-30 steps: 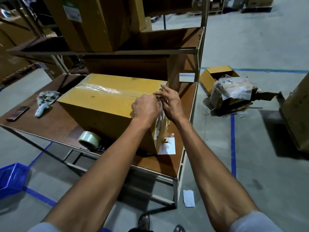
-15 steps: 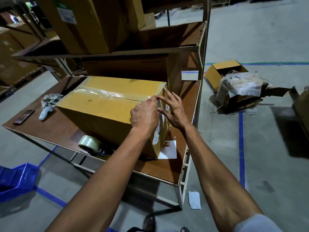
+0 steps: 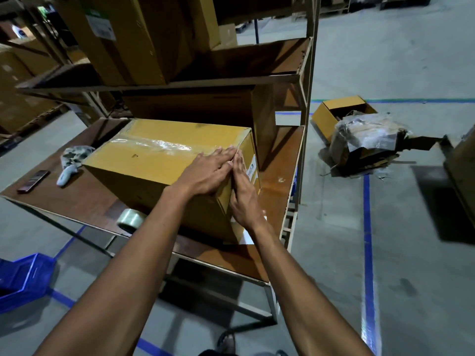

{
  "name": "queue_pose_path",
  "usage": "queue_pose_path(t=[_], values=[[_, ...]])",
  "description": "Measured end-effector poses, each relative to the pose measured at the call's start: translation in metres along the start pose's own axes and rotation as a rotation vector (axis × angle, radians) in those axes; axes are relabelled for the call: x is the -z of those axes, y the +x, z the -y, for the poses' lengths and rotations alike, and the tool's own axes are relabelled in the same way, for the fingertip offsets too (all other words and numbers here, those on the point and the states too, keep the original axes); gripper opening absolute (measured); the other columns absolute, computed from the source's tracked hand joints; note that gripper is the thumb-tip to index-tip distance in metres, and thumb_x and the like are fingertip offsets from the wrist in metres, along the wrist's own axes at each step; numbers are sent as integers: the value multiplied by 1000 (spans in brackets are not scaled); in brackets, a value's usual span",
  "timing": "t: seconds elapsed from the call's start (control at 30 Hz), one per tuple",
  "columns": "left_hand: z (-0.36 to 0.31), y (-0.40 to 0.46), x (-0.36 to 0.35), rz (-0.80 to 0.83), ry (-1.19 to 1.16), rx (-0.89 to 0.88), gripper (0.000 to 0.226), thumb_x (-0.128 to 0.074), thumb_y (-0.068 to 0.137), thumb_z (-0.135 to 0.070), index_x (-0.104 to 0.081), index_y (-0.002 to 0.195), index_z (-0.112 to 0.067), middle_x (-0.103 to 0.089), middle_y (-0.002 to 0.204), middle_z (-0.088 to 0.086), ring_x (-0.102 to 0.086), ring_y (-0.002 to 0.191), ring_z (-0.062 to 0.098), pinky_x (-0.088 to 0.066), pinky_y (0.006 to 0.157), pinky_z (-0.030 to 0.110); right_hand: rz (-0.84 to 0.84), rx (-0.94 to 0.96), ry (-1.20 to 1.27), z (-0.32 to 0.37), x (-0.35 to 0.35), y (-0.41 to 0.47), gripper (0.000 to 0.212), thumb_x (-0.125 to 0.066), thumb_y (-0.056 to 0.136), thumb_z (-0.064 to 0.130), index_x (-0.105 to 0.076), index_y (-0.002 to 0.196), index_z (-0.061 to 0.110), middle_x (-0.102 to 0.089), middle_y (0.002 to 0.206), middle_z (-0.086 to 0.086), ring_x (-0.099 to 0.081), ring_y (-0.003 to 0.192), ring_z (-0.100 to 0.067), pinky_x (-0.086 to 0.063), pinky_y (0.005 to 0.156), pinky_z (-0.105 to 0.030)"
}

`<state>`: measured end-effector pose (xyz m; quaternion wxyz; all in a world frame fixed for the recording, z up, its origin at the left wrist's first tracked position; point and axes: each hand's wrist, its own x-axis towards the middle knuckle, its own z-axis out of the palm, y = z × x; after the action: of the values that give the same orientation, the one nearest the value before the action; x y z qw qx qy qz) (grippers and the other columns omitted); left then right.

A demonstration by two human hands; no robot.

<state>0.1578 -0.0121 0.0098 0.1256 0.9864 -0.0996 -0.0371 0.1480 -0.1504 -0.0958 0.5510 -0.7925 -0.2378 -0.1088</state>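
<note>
A yellow cardboard box (image 3: 154,160) lies on the brown work table (image 3: 77,201), its top seam covered by clear tape (image 3: 159,143). My left hand (image 3: 208,172) lies flat on the box's top near the right edge, fingers straight, pressing the tape end down. My right hand (image 3: 244,194) presses flat against the box's right end face, fingers pointing up to the top edge, where they meet the left hand's fingertips. A white label on that end face shows partly beside the right hand.
A roll of clear tape (image 3: 129,219) sits at the table's front edge. A phone (image 3: 33,181) and a rag (image 3: 73,160) lie at the left. Shelves with boxes (image 3: 133,37) rise behind. A torn box (image 3: 359,140) lies on the floor to the right, a blue crate (image 3: 23,278) at the lower left.
My left hand has opened from a curled grip at the box's corner and now lies flat on the top. My right hand slid down onto the end face.
</note>
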Motion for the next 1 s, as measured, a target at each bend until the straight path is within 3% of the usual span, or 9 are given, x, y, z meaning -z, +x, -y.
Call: queue_pose_path(t=[0.17,0.4,0.57,0.7,0.83,1.0], values=[[-2,-3,-2,-57,-13,-8,66,-25,106,-44,-26,170,-27,-25,176,-8,-17,164,15,-16,132,48,24,2,-64,-5,-5,-3,97,-42,89,-15,2,171,12,2,180,-3,0,168,-17,-18,134,-48],[-13,-9,2,-66,-47,31,73,-24,100,-43,-33,168,-20,-31,174,-2,-25,162,17,-21,131,43,102,-159,-157,-7,-12,-24,97,-47,98,-9,14,170,18,12,179,4,3,167,-14,-12,135,-52],[-18,-11,4,-80,-49,35,72,-23,101,-44,-34,167,-20,-32,173,-2,-26,162,18,-24,131,43,180,-248,-441,-12,2,-21,92,-36,96,-16,6,171,16,4,180,-2,0,167,-21,-6,136,-46],[-10,-12,3,-55,1,9,67,-24,106,-42,-25,170,-24,-24,176,-5,-18,164,17,-11,133,52,113,-262,-374,5,2,-12,92,-41,98,-12,11,170,13,14,179,-4,9,167,-18,-3,137,-41],[-2,-11,-1,-37,64,17,58,-23,115,-41,-11,171,-34,-7,179,-10,-4,166,15,0,131,61,65,-97,-226,22,-11,-3,94,-60,107,17,10,168,6,14,178,-8,8,167,-20,-6,137,-38],[-1,-5,-2,38,90,11,59,-17,115,-46,0,171,-34,3,179,-8,4,166,17,3,132,58,109,-135,-213,9,-4,-10,92,-54,105,2,12,168,9,14,178,-4,7,167,-16,-13,136,-45]])
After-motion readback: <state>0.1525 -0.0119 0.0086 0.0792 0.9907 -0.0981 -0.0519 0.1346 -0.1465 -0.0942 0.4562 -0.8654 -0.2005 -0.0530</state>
